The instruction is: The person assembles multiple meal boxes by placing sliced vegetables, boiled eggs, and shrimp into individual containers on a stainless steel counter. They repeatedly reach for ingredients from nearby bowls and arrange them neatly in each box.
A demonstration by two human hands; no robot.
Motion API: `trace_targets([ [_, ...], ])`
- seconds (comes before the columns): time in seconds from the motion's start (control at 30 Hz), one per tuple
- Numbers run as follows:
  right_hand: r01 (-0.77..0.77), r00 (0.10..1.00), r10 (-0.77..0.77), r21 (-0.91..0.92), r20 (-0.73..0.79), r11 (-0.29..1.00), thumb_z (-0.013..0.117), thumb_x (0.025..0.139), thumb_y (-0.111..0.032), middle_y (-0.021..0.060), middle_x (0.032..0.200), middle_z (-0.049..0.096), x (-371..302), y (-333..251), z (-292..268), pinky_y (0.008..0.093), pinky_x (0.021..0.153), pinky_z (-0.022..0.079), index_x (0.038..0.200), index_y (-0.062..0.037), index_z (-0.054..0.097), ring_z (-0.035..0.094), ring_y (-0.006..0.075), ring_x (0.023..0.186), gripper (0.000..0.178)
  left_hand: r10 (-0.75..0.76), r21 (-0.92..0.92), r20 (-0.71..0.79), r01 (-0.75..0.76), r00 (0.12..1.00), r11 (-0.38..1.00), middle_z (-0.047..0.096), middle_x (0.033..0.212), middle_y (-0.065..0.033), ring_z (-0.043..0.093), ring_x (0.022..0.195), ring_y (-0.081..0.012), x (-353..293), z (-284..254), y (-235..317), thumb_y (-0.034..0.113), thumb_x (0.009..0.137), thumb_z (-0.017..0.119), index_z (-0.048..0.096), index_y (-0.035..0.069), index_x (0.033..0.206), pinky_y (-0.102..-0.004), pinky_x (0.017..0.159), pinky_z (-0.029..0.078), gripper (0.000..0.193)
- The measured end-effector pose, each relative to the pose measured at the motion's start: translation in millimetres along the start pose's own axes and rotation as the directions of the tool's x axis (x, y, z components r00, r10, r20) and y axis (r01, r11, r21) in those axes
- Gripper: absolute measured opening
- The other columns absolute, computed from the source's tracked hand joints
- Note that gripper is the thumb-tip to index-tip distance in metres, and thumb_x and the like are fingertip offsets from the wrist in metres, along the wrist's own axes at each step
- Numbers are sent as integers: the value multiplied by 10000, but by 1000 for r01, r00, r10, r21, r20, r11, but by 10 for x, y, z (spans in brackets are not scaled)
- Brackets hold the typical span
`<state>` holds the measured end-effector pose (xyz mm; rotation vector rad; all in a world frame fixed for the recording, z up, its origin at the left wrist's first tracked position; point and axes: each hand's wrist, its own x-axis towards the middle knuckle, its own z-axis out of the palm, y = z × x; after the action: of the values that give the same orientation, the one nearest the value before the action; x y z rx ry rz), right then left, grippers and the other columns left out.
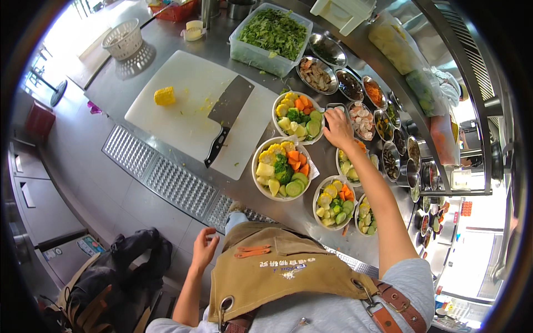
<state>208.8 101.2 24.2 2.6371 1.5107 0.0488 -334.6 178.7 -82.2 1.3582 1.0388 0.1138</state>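
Note:
My right hand (337, 129) reaches over the counter, its fingers bent and close together at a small dark-rimmed rectangular container (340, 106). What the fingertips hold, if anything, is hidden. Beside that hand stands a bowl of vegetables (298, 117) with corn, carrot, broccoli and cucumber slices. A similar bowl (281, 168) sits nearer to me, and more lie below my right forearm, such as one bowl (333, 203); the forearm partly covers another bowl (345, 166). My left hand (205, 247) hangs beside my brown apron (277, 272), fingers loosely bent and apart, holding nothing.
On a white cutting board (172, 119) rest a corn piece (164, 96) and a cleaver (227, 114) with a black handle. Behind is a plastic tub (261, 58) of chopped greens. Metal ingredient bowls (317, 75) line the right, below a metal shelf (433, 50). A white basket (122, 40) stands far left.

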Motion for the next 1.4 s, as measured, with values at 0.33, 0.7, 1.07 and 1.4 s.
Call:
trace_targets([
  [0.33, -389, 915, -101, 921, 390, 30, 524, 927, -223, 66, 1014, 665, -1203, -903, -460, 321, 767, 505, 1120, -70, 594, 632, 163, 951, 257, 64, -15, 52, -64, 997, 998, 618, 1034, -79, 584, 864, -149, 8, 269, 205, 136, 863, 617, 554, 11, 1099, -290, 773, 481, 274],
  [0.7, -648, 617, -444, 98, 650, -756, 492, 921, -232, 140, 1093, 651, -1666, -1699, 694, 330, 752, 532, 1152, 52, 557, 641, 248, 885, 372, 106, 55, -189, -98, 976, 994, 640, 1023, -99, 615, 839, -188, -895, 751, -82, 167, 836, 637, 572, 45, 1104, -331, 746, 511, 301],
  [1.07, -678, 646, -201, 432, 736, -595, 451, 895, -215, 4, 782, 702, -1467, -1588, 900, 301, 625, 509, 1075, -91, 633, 667, 115, 736, 285, 27, 24, -461, -19, 887, 1000, 665, 983, -131, 648, 880, -261, -2285, 1737, -592, 284, 870, 571, 577, 64, 1084, -365, 752, 509, 306],
  [1.4, -656, 719, -220, 541, 659, -526, 588, 875, -339, -3, 766, 672, -1929, -1652, 885, 280, 564, 488, 903, -112, 653, 619, 124, 642, 238, -44, -116, -447, -9, 893, 993, 670, 1004, -132, 640, 934, -227, -2213, 2010, -1129, 323, 858, 579, 598, 30, 1081, -349, 803, 501, 368],
])
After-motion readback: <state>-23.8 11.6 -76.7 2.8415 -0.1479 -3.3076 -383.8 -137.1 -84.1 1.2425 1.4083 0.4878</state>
